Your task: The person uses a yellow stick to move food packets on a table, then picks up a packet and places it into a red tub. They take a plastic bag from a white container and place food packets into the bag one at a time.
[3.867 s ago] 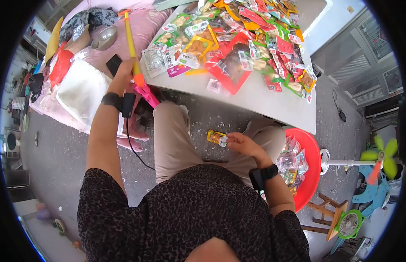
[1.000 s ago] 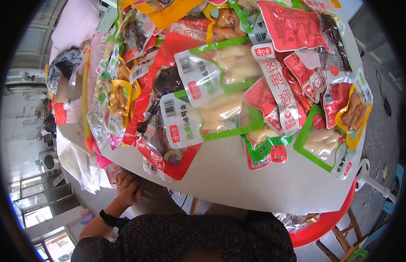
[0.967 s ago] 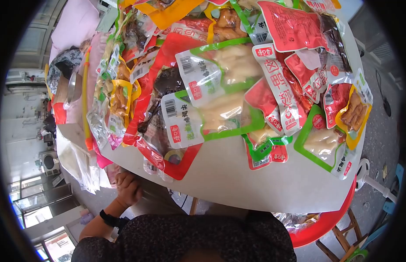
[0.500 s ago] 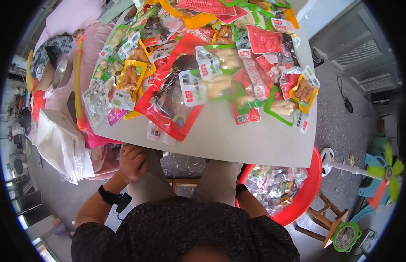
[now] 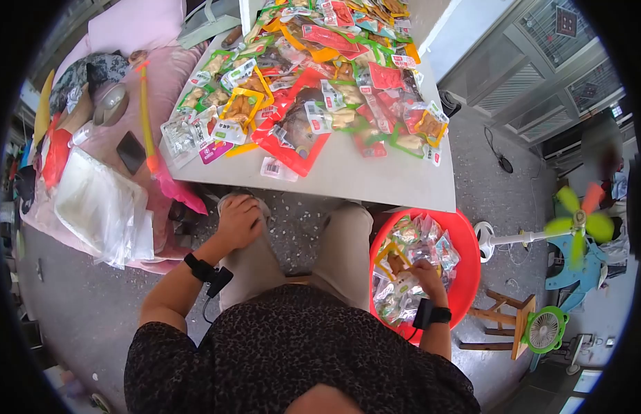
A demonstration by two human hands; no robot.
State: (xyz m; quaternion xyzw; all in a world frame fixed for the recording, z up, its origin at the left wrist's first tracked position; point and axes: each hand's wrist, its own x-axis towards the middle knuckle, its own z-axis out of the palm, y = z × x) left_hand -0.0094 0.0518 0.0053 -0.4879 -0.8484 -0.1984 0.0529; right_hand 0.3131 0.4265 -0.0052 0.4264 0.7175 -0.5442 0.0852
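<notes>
My left hand [image 5: 239, 219] rests on my left knee with its fingers laid over the trouser cloth, holding nothing. Over the red tub [image 5: 469, 265] on the right, my right hand [image 5: 427, 276] pinches a yellow-edged snack packet [image 5: 391, 261]. Beneath it lie several clear, shiny sealed packets [image 5: 405, 293], filling the tub. On the white table ahead is a wide heap of vacuum-packed food packets [image 5: 344, 93] edged in red, green and yellow. A large red-edged packet [image 5: 296, 127] lies at the heap's near side.
A pink-covered bed [image 5: 169, 76] on the left bears a dark phone [image 5: 131, 152], a metal bowl [image 5: 111, 103] and a stack of clear plastic bags [image 5: 103, 203]. To the right stand a wooden stool [image 5: 503, 317], a green fan [image 5: 545, 329] and a larger fan with green blades [image 5: 578, 219].
My right hand, hidden below the table edge before, now shows over the tub with a yellow-edged packet. My left hand stays on the knee. The view has shifted, showing more of the table's far end.
</notes>
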